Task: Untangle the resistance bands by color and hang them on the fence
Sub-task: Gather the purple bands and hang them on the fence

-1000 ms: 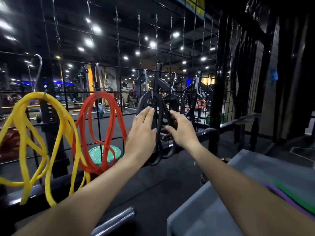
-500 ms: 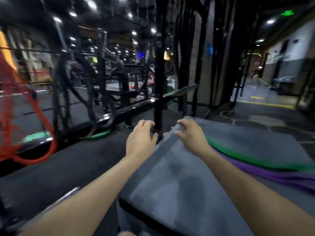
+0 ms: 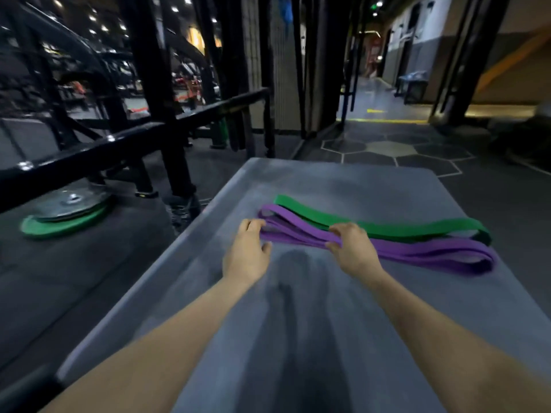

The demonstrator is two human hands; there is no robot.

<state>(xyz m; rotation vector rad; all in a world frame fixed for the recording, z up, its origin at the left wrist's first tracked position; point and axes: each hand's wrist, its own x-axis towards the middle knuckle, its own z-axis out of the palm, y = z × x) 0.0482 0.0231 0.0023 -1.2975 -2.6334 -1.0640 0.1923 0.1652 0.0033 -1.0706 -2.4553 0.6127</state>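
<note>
I see a wide grey padded platform (image 3: 298,338) filling the lower part of the head view, its top smudged with darker streaks down the middle. On it lie two long flat bands side by side: the green band (image 3: 402,229) farther off, the purple band (image 3: 432,253) nearer, both running from the platform's centre out to the right. My right hand (image 3: 353,248) is curled over the purple band, thumb and fingers pinching its strands partway along. My left hand (image 3: 249,254) sits at the band's left end, fingers bent onto the loop; I cannot tell whether it truly grips it, as the picture is blurred. To the left, a black rail (image 3: 134,141) and a thick black post (image 3: 161,93) stand on dark rubber flooring, with a green weight plate (image 3: 62,225) on the floor under a metal disc. Beyond the platform, hexagon-patterned floor (image 3: 387,150) leads into a dim corridor, and ceiling lights glow in the gym hall on the left.
</note>
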